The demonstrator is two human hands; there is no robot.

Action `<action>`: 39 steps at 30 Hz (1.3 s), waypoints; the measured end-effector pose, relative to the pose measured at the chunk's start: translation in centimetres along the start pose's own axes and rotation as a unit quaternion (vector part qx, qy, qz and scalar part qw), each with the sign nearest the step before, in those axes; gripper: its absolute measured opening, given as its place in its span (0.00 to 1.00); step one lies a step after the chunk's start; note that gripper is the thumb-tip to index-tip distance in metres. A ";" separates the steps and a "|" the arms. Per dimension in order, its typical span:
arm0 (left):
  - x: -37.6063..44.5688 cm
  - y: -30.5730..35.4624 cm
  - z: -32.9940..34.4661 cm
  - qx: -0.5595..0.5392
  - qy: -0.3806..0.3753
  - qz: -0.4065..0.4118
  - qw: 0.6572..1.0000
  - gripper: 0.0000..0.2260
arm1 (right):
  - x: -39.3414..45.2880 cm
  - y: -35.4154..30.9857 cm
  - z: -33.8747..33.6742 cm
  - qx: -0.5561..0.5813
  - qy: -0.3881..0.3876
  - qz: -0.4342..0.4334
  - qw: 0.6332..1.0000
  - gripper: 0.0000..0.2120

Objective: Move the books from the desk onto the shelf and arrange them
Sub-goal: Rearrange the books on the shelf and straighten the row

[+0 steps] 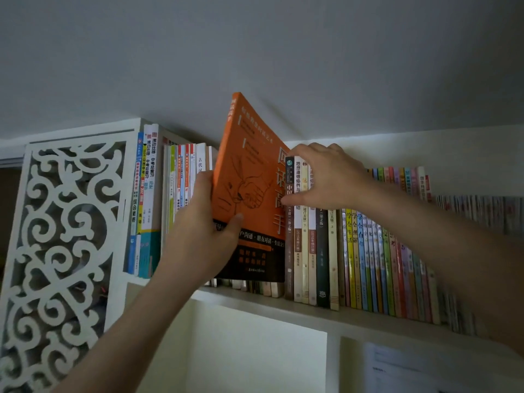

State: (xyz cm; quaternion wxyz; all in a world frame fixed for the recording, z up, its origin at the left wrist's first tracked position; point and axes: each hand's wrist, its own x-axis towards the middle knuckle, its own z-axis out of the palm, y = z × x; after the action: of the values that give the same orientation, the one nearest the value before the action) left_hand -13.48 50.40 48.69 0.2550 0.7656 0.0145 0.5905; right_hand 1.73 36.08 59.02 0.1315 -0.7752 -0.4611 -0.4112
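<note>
An orange book (249, 171) with a black lower band stands tilted on the white shelf (312, 310), its top leaning left out of the row. My left hand (204, 231) grips its lower left edge, thumb across the cover. My right hand (326, 177) rests on the tops of the dark and cream books (306, 251) just right of it, thumb pressed on their spines. The orange book's bottom sits over several low book ends at the shelf's front. Upright books (175, 188) stand to its left.
A long row of thin colourful books (382, 265) fills the shelf to the right. A white carved fretwork panel (62, 236) closes the shelf's left end. The grey ceiling is close above. A white wall and a sheet of paper (397, 367) lie below the shelf.
</note>
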 end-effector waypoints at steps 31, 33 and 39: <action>-0.2 -3.1 4.4 -0.192 -0.121 0.011 0.974 0.26 | -11.2 8.2 -2.2 0.043 0.017 0.086 0.995 0.61; -0.1 -3.9 4.8 -0.100 -0.092 0.021 0.990 0.28 | -10.9 8.4 -1.9 0.049 0.019 0.087 0.995 0.62; 0.8 -3.7 6.5 0.056 -0.049 0.019 0.997 0.46 | -10.8 8.3 -1.9 0.059 0.009 0.100 0.993 0.64</action>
State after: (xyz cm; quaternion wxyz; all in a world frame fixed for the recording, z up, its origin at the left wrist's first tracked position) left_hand -6.31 51.47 46.74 0.2009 0.8070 0.0204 0.5549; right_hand 5.01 23.95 53.45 0.2213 -0.8050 -0.4031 -0.3748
